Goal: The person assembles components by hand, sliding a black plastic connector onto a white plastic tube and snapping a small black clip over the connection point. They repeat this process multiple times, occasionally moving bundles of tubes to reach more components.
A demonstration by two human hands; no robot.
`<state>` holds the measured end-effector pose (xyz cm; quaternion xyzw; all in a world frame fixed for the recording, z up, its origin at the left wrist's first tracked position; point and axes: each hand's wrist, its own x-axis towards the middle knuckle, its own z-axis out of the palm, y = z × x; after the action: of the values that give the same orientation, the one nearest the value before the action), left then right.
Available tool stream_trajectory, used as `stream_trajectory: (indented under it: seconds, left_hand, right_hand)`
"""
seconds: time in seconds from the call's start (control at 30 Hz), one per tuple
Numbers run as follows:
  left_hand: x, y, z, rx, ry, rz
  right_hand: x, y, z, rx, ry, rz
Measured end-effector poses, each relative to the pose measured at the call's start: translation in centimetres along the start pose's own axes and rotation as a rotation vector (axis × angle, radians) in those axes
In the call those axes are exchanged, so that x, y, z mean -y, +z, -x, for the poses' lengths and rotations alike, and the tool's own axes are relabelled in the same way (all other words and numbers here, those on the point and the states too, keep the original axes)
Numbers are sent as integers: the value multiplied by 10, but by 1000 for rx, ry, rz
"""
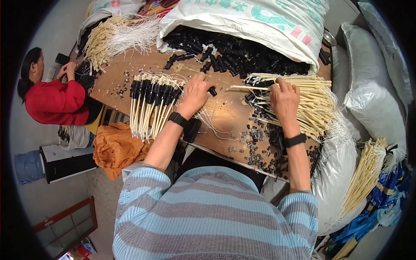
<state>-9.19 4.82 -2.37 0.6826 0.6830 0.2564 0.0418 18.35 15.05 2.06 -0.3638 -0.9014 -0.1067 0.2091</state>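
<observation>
My left hand (196, 92), with a black band on its wrist, is curled closed over the table's middle. A short black plastic fitting (212, 91) sticks out from its fingers. My right hand (286, 102) pinches a thin cream rod (247, 87) that points left, level above the tabletop. Beneath and beyond that hand lies a thick pile of similar cream rods (314, 93) with white cords at their ends. Left of my left hand is a row of rods topped with black fittings (156, 93), their white cords trailing.
Loose black fittings (225, 65) spill from a large white sack (247, 17) at the back. Small dark pieces (255, 141) scatter near the front edge. Stuffed sacks (370, 69) stand at right. A co-worker in red (56, 102) handles something at the table's far left. An orange sack (119, 145) sits below.
</observation>
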Motion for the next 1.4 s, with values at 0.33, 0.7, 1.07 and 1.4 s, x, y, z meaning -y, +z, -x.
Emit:
stream_trajectory:
  seconds: [0.33, 0.7, 1.07, 1.4]
  left_hand:
    - [-25, 6, 36, 156, -180, 762]
    - [-54, 12, 41, 202, 318, 456]
    - [-108, -21, 49, 418, 209, 26]
    - [-56, -1, 63, 337, -239, 88]
  right_hand:
    - [44, -47, 77, 142, 164, -535]
    - [74, -56, 89, 545, 310, -327]
    - [74, -41, 93, 126, 384, -490]
    - [40, -68, 103, 52, 704, -1853]
